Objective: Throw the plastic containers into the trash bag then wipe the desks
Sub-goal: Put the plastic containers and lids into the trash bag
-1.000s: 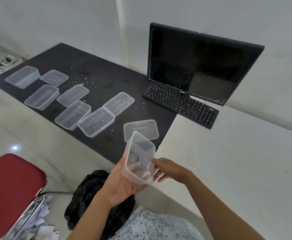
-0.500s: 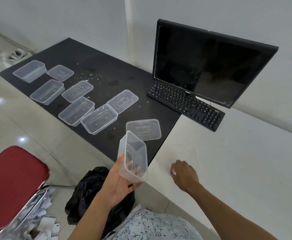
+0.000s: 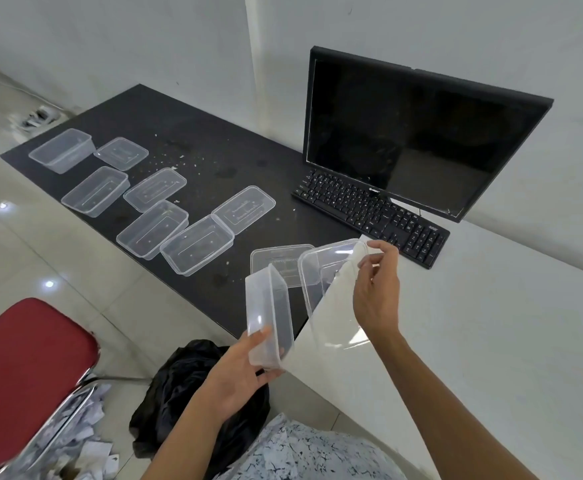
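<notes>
My left hand (image 3: 240, 372) grips a clear plastic container (image 3: 268, 311) tilted on end over the desk's front edge. My right hand (image 3: 375, 289) pinches the rim of a clear lid (image 3: 331, 282) lifted off the white desk (image 3: 491, 341). Another lid (image 3: 274, 259) lies flat on the black desk (image 3: 214, 161) just behind them. Several more clear containers and lids are spread over the black desk, among them a container (image 3: 196, 244) nearest the middle. A black trash bag (image 3: 186, 386) sits crumpled on the floor below my left hand.
A black monitor (image 3: 414, 133) and keyboard (image 3: 369, 213) stand at the back where the two desks meet. Crumbs dot the black desk. A red chair (image 3: 16, 368) is at the lower left, with scraps of paper (image 3: 75, 441) on the floor beside it.
My right hand went down to the white desk, then rose holding the clear lid by its rim. My left hand still holds the container, now a little lower.
</notes>
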